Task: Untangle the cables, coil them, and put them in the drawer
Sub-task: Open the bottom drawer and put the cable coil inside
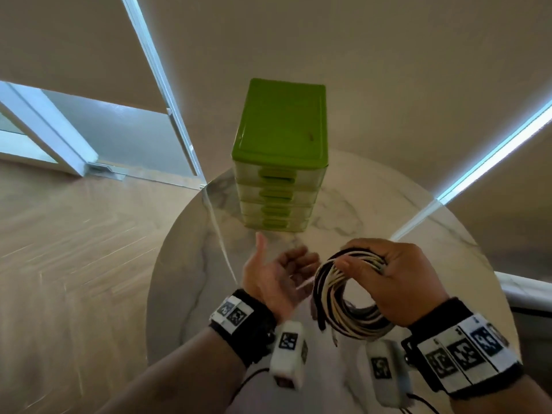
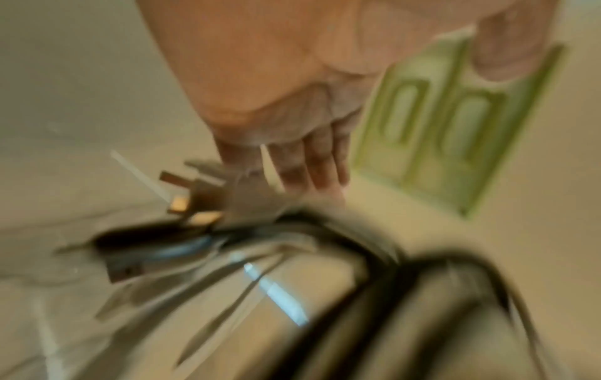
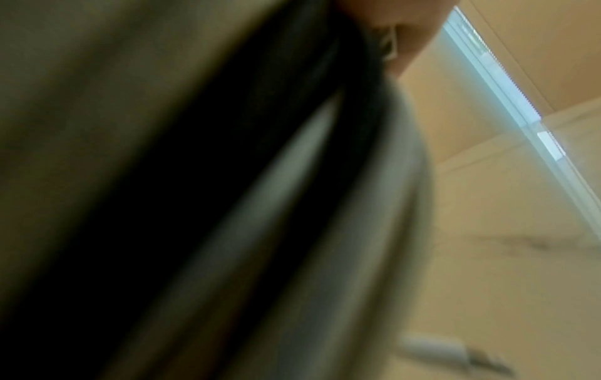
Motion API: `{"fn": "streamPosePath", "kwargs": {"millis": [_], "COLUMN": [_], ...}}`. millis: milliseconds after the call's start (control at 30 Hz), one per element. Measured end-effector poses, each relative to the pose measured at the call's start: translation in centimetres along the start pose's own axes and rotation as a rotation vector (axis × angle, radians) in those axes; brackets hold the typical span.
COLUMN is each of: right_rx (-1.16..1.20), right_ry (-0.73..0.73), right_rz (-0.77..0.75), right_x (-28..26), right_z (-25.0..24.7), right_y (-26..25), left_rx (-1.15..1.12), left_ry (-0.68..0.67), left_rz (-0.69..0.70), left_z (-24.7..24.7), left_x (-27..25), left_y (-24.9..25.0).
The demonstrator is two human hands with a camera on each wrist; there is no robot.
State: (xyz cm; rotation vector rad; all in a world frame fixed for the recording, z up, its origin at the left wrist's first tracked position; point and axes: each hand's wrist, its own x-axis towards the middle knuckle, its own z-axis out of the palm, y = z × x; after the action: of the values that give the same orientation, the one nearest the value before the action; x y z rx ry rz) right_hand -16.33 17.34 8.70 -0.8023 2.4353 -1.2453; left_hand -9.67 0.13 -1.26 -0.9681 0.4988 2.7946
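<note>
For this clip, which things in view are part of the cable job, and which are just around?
Part of the job:
- coiled cables, black and white, held in the right hand
- green drawer unit, drawers all closed
- left hand, holding nothing

Just around:
- marble table
- wooden floor
- wrist cameras

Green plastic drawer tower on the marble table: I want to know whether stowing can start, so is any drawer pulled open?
No, all drawers of the green plastic drawer tower sit flush and closed.
</note>
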Motion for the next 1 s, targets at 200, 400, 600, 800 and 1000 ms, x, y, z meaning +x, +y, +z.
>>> {"fn": "streamPosePath", "kwargs": {"millis": [200, 400, 600, 800, 1000], "right_rx": [-0.04, -0.003, 0.0, 0.002, 0.015], "right_ry": [0.044, 0.092, 0.165, 0.169, 0.193], "right_rz": [0.005, 0.086, 0.072, 0.087, 0.095], "right_x": [-1.4, -2.8, -3.9, -4.2, -3.0], "right_z": [-0.2, -1.2, -1.8, -2.1, -1.7], "right_y": [0.1, -0.7, -1.2, 0.0, 1.4], "left_rx": [-0.15, -0.07, -0.041, 0.006, 0.064], "left_ry": [0.217, 0.274, 0.398, 0.525, 0.56], "left_rz": [0.144, 0.168, 0.208, 0.178, 0.183], "left_z": [-1.3, -1.6, -1.7, -3.2, -5.1], "left_x": [4.8, 6.9, 9.1, 8.4, 5.7], "left_y": [5.1, 5.5, 4.6, 3.4, 1.3]}}
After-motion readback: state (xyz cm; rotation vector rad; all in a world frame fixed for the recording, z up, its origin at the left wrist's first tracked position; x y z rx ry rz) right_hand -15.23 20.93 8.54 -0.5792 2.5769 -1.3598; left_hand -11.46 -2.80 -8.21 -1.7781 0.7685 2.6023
